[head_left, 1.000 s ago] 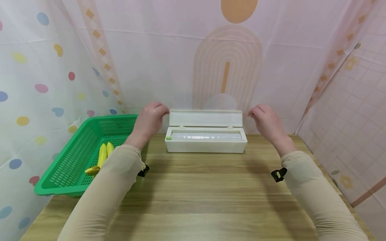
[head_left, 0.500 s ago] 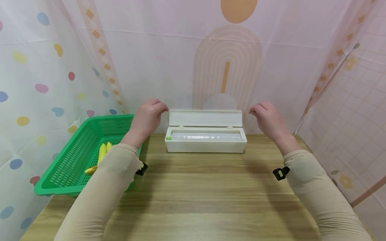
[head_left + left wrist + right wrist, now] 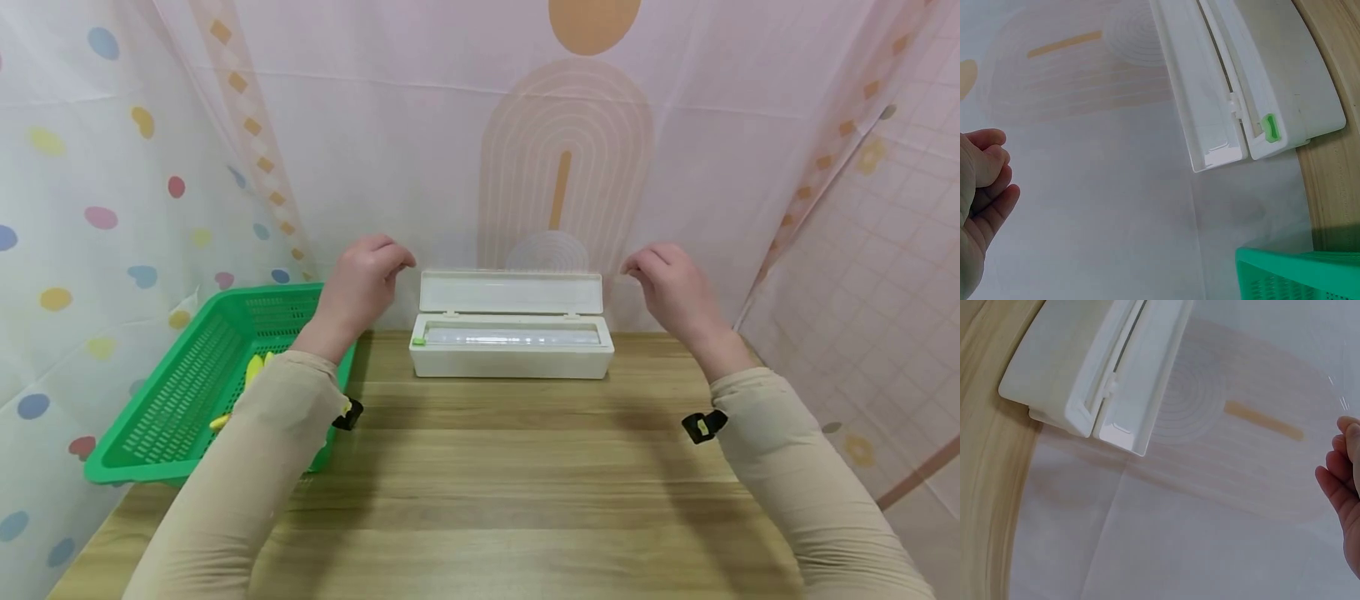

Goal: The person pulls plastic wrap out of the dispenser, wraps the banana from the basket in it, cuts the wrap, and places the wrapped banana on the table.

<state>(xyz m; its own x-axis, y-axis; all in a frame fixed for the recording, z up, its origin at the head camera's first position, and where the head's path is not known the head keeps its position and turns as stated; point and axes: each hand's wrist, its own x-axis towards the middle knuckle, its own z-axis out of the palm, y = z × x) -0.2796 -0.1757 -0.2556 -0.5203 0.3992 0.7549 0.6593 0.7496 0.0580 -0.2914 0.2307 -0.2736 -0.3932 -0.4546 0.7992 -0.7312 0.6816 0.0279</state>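
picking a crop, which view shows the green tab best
The left wrist view: the green tab shows large and uncovered. The head view shows it small, on the white box; the right wrist view misses it.

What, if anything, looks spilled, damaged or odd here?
Nothing spilled or damaged shows. The left hand and right hand seem to pinch thin air either side of the open white box, but glints by the right fingertips suggest clear film.

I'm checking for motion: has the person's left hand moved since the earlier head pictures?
Yes. Judged against the open white lid in the head view, the left hand has moved slightly up and leftward, away from it.
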